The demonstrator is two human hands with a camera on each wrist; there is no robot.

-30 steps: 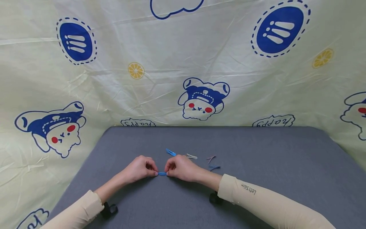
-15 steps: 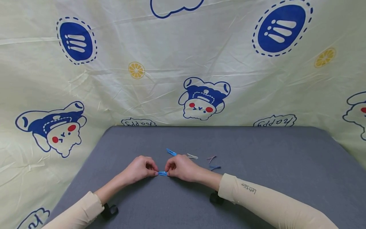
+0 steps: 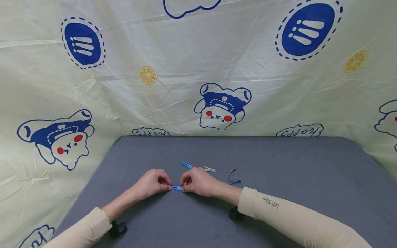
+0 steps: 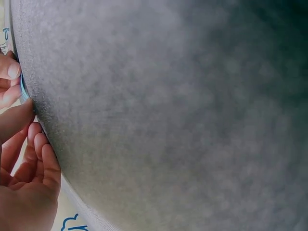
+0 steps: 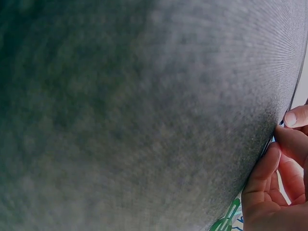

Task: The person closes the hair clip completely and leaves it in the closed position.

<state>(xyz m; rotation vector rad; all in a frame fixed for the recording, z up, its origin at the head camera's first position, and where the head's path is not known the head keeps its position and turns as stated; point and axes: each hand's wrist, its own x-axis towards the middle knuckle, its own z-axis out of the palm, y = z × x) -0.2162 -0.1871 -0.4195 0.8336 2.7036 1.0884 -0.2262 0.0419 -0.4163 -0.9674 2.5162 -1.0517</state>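
A blue snap hair clip (image 3: pixel 177 188) lies crosswise between my two hands, low over the grey table. My left hand (image 3: pixel 155 181) pinches its left end between thumb and fingers, and my right hand (image 3: pixel 198 182) pinches the other end. Only the clip's middle shows from the head; the fingertips hide both ends. In the left wrist view a thin blue strip of the clip (image 4: pixel 23 89) runs between the fingertips of both hands. The right wrist view has my right thumb and fingers (image 5: pixel 262 178) close together at the table surface, with the clip mostly hidden.
Beyond the right hand lie a second blue hair clip (image 3: pixel 186 164), a white one (image 3: pixel 209 169), a pinkish one (image 3: pixel 230 172) and a darker blue one (image 3: pixel 234 181). The white, pinkish and darker blue clips are spread apart. A printed cloth (image 3: pixel 180 103) hangs behind the table (image 3: pixel 279 165).
Both hands keep their grip in nearly the same place. The blue clip between them has turned slightly, showing more of its face. The head view has shifted a little.
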